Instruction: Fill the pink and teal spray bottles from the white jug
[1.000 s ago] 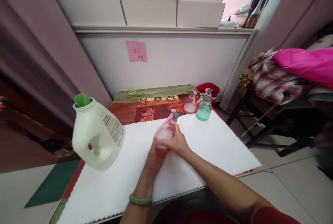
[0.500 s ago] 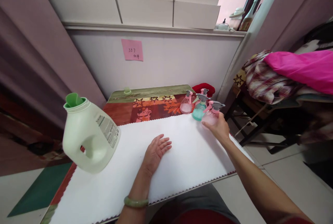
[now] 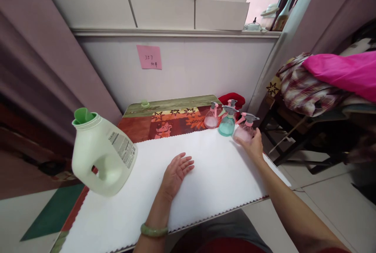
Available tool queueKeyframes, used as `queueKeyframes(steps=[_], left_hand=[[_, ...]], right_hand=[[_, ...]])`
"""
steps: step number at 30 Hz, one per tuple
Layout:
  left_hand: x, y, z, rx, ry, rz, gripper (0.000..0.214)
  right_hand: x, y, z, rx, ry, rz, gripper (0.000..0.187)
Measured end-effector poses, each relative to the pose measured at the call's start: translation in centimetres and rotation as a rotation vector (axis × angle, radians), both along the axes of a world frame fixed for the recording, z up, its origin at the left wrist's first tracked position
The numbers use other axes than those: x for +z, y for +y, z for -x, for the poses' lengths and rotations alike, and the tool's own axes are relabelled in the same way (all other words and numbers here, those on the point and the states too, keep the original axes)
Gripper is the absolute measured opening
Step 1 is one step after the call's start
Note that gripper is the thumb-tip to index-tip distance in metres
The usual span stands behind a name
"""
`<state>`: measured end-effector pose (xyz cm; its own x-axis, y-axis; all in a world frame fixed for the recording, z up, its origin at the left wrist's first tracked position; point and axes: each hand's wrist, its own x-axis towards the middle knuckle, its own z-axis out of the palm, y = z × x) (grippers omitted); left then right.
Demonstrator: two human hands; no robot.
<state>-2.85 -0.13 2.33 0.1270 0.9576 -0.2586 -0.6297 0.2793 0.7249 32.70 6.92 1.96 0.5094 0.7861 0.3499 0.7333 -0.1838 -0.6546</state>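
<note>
Head view: the pink spray bottle (image 3: 244, 131), gripped at the middle of the table in both hands a second ago, now stands upright at the far right of the white sheet (image 3: 205, 184), just beside the teal spray bottle (image 3: 226, 126). The right hand (image 3: 254, 146) is still curled around its lower body. The left hand (image 3: 176, 172) has let go and lies flat at mid-sheet, palm down, fingers spread, holding nothing. A second pink bottle (image 3: 210, 119) stands left of the teal one. A white detergent jug (image 3: 101, 157) with a green funnel (image 3: 84, 114) in its neck occupies the left edge. The bottles crowd the far right corner, close to the table edge.
</note>
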Motion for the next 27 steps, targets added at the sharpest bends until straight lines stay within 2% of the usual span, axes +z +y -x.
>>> queueKeyframes(steps=[2,4,7,11,15,19,21,24,27], left_hand=[[0.1,-0.1,0.0,-0.002,0.020,-0.007,0.035],[0.3,-0.1,-0.1,0.001,0.060,-0.013,0.036],[0.4,0.1,-0.8,0.042,0.144,-0.005,0.035],[0.3,0.5,-2.2,0.151,0.349,0.012,0.032],[1.1,0.4,-1.4,0.267,0.633,-0.072,0.032],[1.5,-0.5,3.0,0.333,0.911,-0.183,0.046],[0.8,-1.0,5.4,0.303,1.217,-0.220,0.059],[-0.7,-1.5,7.6,0.160,1.756,-0.229,0.072],[-1.6,-1.6,8.0,0.071,2.001,-0.186,0.078]], right_hand=[[-0.1,-1.8,0.9,-0.048,0.022,-0.078,0.101],[0.0,-3.7,2.2,-0.026,-0.002,-0.200,0.088],[0.5,-5.5,4.5,0.198,-0.089,-0.277,0.069],[0.8,-5.1,7.8,0.541,-0.095,-0.144,0.051],[0.2,-3.6,10.3,0.711,-0.134,0.073,0.066],[-1.0,-3.1,10.3,0.808,-0.321,0.225,0.076],[-1.7,-3.1,9.6,0.808,-0.410,0.282,0.079],[-2.7,-3.1,8.6,0.783,-0.499,0.342,0.085],[-3.1,-3.1,8.4,0.746,-0.525,0.365,0.091]])
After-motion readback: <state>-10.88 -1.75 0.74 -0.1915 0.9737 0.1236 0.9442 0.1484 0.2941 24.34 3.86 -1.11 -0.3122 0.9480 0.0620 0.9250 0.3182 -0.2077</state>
